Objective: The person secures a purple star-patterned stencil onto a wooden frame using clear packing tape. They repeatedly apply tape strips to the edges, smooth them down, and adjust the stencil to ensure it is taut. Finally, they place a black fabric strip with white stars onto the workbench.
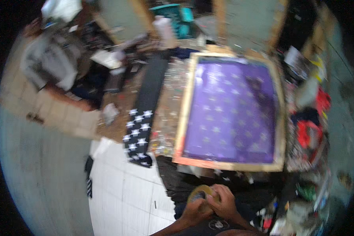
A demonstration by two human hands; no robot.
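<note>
Close to my body, both my hands are wrapped round a roll of yellowish-brown tape [192, 194]. My left hand [197, 210] grips its lower side, and the fingers of my right hand [223, 200] are closed at its right edge. Just beyond them lies a screen-printing frame [181, 135], wooden, with a purple mesh [232, 114] patterned with pale stars. Its near left corner is orange. Left of the frame, a long black cloth strip [139, 133] with white stars hangs over the table's near edge. Motion blurs the finer details.
Another person [53, 65] in a grey shirt sits at the far left, an arm on the table [171, 114]. A turquoise basin [177, 19] stands at the back. Red cloth [308, 133] and clutter line the right side. White tiles [133, 188] cover the floor at left.
</note>
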